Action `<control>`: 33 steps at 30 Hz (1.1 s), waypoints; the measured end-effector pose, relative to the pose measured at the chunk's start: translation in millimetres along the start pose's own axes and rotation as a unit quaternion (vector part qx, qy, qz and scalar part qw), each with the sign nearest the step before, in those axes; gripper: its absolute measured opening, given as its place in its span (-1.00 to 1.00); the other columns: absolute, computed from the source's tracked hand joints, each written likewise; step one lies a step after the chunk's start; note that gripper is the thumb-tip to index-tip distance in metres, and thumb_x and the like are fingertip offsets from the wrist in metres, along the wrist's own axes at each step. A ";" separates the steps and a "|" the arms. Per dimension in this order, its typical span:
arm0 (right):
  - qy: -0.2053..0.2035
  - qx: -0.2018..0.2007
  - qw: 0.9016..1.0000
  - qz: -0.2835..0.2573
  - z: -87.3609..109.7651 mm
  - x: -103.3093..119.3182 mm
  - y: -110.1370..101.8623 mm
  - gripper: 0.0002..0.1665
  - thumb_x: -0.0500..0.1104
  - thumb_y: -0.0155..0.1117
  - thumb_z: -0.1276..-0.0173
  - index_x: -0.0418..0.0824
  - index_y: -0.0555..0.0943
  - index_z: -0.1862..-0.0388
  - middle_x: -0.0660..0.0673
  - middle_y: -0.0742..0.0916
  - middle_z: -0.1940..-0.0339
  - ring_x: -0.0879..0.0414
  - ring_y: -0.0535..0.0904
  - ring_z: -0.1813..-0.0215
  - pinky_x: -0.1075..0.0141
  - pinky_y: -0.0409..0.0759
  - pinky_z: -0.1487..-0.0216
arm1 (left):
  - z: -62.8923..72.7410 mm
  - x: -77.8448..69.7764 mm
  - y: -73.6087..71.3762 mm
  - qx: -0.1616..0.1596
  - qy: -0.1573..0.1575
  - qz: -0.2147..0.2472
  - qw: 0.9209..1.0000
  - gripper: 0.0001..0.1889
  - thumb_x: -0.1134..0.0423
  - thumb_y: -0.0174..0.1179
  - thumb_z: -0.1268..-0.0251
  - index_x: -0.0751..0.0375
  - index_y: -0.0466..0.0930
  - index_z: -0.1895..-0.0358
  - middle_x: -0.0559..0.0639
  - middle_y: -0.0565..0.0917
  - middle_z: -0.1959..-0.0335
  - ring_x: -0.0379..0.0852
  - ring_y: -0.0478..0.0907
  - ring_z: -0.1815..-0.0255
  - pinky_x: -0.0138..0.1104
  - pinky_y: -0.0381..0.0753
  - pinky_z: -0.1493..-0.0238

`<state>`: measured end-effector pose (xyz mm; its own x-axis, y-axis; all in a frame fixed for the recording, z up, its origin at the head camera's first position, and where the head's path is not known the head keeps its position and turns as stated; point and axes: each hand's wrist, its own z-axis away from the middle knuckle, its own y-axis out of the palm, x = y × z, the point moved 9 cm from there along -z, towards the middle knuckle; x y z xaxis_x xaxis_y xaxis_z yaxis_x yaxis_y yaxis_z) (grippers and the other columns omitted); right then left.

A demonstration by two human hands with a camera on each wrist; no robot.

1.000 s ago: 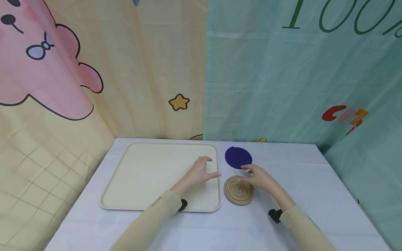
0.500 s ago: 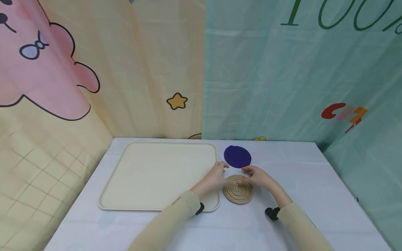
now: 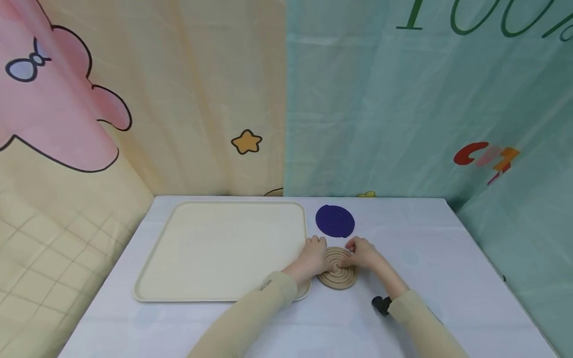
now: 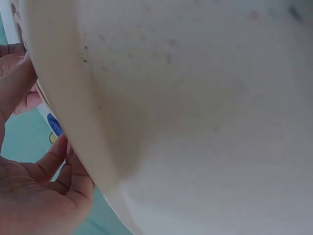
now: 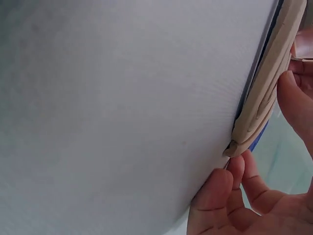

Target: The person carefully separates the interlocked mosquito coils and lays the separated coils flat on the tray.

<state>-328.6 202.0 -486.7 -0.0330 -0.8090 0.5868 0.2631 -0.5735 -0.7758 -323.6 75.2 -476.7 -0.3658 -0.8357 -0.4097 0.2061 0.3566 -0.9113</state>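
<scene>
A flat spiral coil of tan clay (image 3: 338,284) lies on the white table, with both hands at its far half. My left hand (image 3: 312,256) rests at its left edge, bent fingers toward the tray side and thumb reaching in over the coil. From the right, my right hand (image 3: 366,255) lays its thumb near the coil's middle, fingers curved beyond the far rim. In the right wrist view the right fingertips (image 5: 222,182) sit at the table beside the clay's edge, and the left thumb (image 5: 304,44) shows nearby. A purple spiral coil (image 3: 334,221) lies just behind.
A large cream tray (image 3: 215,293) with a raised rim stands left of the coils, its right edge under the left wrist. White cloth (image 3: 421,248) covers the table. Printed curtains (image 3: 358,99) hang close behind and at the sides.
My left hand has moved right, from over the tray to the tan coil, its thumb now near the right thumb. The right hand has shifted only slightly. The camera view has drifted a little.
</scene>
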 end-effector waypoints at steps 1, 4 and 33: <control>-0.003 0.000 1.000 -0.001 0.0 0.8 0.5 -0.35 -0.17 0.58 0.04 -0.46 0.51 0.04 -0.25 0.59 0.21 -0.04 0.50 0.14 0.12 0.54 0.07 | 0.2 -0.7 0.4 -0.002 0.003 -0.010 1.000 -0.27 -0.02 0.52 0.04 0.44 0.45 -0.06 0.25 0.52 0.08 0.13 0.45 0.01 -0.16 0.53 -0.09; -0.006 0.007 1.000 -0.006 -0.8 1.5 2.8 -0.36 -0.20 0.59 0.06 -0.47 0.50 0.06 -0.21 0.58 0.28 0.00 0.48 0.20 0.21 0.50 0.16 | 0.8 -0.3 1.1 -0.003 0.006 -0.021 1.000 -0.28 -0.04 0.53 0.07 0.42 0.46 -0.02 0.21 0.52 0.11 0.09 0.43 0.05 -0.20 0.52 -0.06; 0.043 0.078 0.989 -0.117 0.3 -7.1 14.4 -0.63 -0.19 0.50 -0.07 -0.25 0.49 0.27 -0.05 0.56 0.39 0.09 0.44 0.26 0.30 0.39 0.22 | 0.6 9.1 -0.6 0.035 -0.017 0.080 0.996 -0.33 -0.03 0.59 0.15 0.26 0.37 0.12 0.05 0.52 0.28 -0.05 0.47 0.20 -0.27 0.56 0.12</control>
<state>-324.3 199.6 -502.0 -0.1912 -0.6690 0.7183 0.3844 -0.7244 -0.5723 -326.5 67.1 -479.8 -0.2926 -0.7849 -0.5463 0.3220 0.4570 -0.8291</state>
